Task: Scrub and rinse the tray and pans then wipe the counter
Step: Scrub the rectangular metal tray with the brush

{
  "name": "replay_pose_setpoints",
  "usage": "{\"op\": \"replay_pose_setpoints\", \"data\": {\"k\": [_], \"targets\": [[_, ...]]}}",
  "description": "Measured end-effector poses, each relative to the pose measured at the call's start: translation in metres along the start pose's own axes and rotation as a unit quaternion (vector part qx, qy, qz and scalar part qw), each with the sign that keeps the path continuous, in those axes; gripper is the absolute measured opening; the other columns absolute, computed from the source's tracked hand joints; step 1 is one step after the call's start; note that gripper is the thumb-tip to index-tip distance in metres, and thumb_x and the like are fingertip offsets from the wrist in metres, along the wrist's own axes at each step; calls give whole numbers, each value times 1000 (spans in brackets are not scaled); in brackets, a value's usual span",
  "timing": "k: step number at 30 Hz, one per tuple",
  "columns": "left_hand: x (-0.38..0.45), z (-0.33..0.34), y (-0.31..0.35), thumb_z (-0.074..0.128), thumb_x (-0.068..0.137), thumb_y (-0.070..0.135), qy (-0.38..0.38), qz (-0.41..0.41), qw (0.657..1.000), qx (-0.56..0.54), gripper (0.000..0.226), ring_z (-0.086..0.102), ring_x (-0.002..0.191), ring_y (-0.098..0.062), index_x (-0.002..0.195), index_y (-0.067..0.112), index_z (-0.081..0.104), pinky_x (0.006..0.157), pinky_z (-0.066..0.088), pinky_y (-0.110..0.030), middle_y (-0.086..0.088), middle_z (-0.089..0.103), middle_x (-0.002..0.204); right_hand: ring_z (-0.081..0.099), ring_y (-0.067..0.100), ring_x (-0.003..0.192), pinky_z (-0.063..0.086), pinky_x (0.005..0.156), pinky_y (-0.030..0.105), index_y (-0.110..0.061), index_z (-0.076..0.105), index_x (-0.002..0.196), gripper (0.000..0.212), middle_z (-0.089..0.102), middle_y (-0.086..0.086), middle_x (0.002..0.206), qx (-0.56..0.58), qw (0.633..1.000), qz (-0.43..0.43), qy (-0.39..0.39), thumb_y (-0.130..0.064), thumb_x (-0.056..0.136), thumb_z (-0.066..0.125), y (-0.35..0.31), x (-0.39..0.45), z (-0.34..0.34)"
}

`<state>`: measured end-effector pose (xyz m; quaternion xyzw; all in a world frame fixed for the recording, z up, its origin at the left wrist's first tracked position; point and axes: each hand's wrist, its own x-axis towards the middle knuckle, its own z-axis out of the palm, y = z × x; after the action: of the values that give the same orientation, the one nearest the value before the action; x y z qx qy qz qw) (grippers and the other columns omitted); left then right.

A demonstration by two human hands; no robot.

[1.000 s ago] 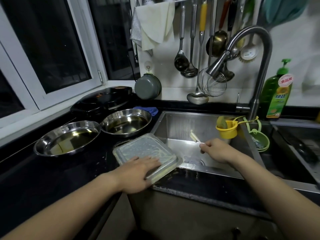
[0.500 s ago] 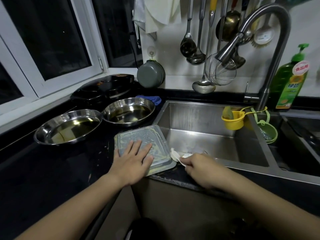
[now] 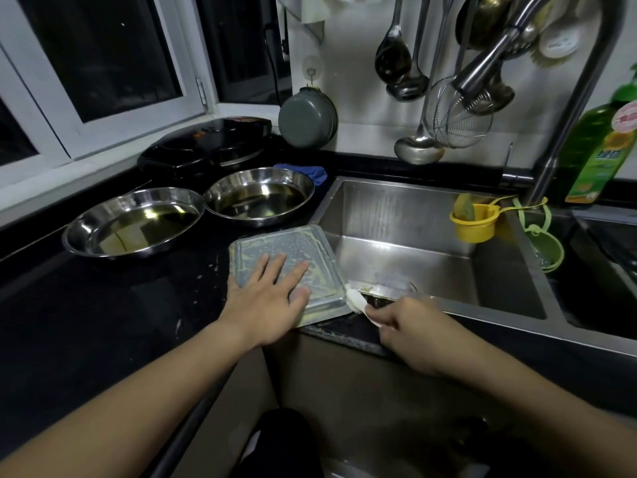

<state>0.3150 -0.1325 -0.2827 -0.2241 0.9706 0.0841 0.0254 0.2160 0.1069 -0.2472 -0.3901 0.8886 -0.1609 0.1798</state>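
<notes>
A grey rectangular tray (image 3: 303, 246), smeared with yellowish residue, lies upside down on the black counter (image 3: 103, 305) at the sink's left edge. My left hand (image 3: 267, 296) presses flat on it with fingers spread. My right hand (image 3: 403, 322) grips a small white scraper (image 3: 356, 300), whose blade touches the tray's near right corner. Two round steel pans sit to the left: one (image 3: 132, 224) nearer the window, the other (image 3: 258, 196) beside it, both holding oily liquid.
The steel sink (image 3: 431, 243) lies to the right, with a yellow cup (image 3: 474, 222) and a green strainer (image 3: 544, 246) on its divider. A faucet (image 3: 565, 108) arches above. A green soap bottle (image 3: 596, 153), a blue cloth (image 3: 310, 172) and a black hotplate (image 3: 206, 146) stand behind.
My right hand brought the scraper from over the sink down to the tray's near right corner. My left hand slid further onto the tray and flattened.
</notes>
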Motion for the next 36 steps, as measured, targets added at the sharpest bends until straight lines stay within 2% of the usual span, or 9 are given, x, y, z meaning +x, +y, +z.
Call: {"op": "replay_pose_setpoints", "data": {"k": [6,10,13,16,19,25,30,33,36], "targets": [[-2,-2,2,6,100,65,-9,3,1000,-5,58,-20,155,-13,156,56,-4,121,-1,-66,13,-12,170,61,33,113,50,92,33,-23,64,131,41,67,13,123,-22,999,43,17,-20,92,53,-14,18,3],[-2,-4,2,7,100,65,-7,3,1000,-10,58,-19,155,-13,156,56,-3,121,0,-67,13,-11,170,64,30,100,53,88,35,-16,71,109,25,70,10,98,1,999,32,24,-20,90,55,-18,49,-8],[-2,-4,1,7,100,64,-6,0,1000,-10,58,-19,156,-13,157,56,-3,120,-1,-67,12,-10,171,59,34,106,49,83,35,-23,66,126,37,68,14,109,-61,998,6,33,-17,93,51,-13,29,3],[-1,-4,1,7,101,64,-7,3,1000,-8,57,-19,155,-14,157,56,-4,121,-1,-67,12,-11,171,61,29,112,46,85,35,-42,43,149,53,68,7,123,-149,987,-53,34,-25,100,49,3,-6,3],[-1,-6,2,7,103,62,-24,5,1000,-9,56,-20,155,-14,157,55,-5,121,-1,-67,13,-13,170,61,21,112,50,85,36,-58,35,146,57,66,-10,124,-244,965,-94,18,-25,101,49,27,-1,-27],[-3,-8,2,7,104,62,-36,5,999,-9,55,-22,155,-14,156,56,-7,121,-3,-66,14,-17,169,57,20,115,46,79,34,-56,37,147,50,60,-10,119,-252,936,-245,21,-27,105,38,-2,26,-27],[-2,-6,-1,7,104,62,-36,13,999,-19,55,-23,154,-14,157,54,-6,121,-3,-66,14,-17,169,57,18,110,46,81,33,-56,38,146,65,59,-10,112,-294,939,-177,13,-12,98,45,43,25,-43],[-2,-7,-1,10,103,63,-24,18,999,-21,56,-14,156,-13,158,55,2,121,-2,-67,14,-5,170,62,18,109,50,89,35,-52,48,141,56,67,-11,110,-205,970,-127,39,-15,99,53,64,26,-47],[12,-19,-3,22,98,67,16,25,1000,8,58,19,147,-17,154,51,24,119,2,-69,12,30,152,63,9,105,44,92,22,-36,54,143,45,71,-9,120,-105,985,-125,53,-24,100,59,44,27,-37]]}}
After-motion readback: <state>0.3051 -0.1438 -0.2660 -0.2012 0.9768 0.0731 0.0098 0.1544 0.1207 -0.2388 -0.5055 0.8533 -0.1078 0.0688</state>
